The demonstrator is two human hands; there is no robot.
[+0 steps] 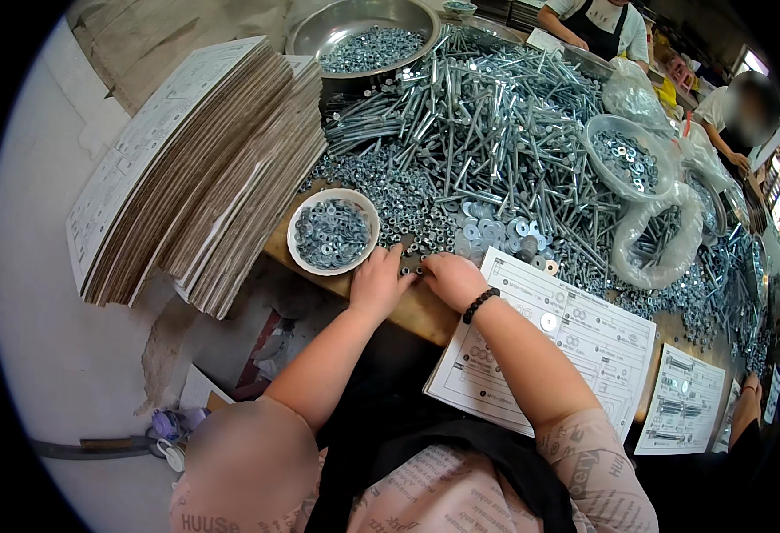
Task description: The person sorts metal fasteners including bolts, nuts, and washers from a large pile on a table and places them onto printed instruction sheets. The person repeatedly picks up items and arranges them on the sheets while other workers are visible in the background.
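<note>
My left hand (379, 286) rests at the table's front edge, its thumb and forefinger spread apart beside a few loose hex nuts (405, 271). Close by, my right hand (454, 281), with a dark bead bracelet on the wrist, curls its fingertips together among the same nuts; what they pinch, if anything, is hidden. Just left of my left hand stands a white bowl (374, 233) of small metal pieces. Beyond both hands spreads a heap of nuts (381, 191). Flat washers (496, 233) lie past my right hand. Under my right forearm is a stack of printed sheets (576, 342), with a washer on top.
A tall stack of printed cards (203, 169) stands at left. Long bolts (496, 124) are piled behind, near a steel basin (296, 44) and a clear plastic bowl (665, 169) of washers. Another printed sheet (681, 400) lies at right. Co-workers sit at the far right.
</note>
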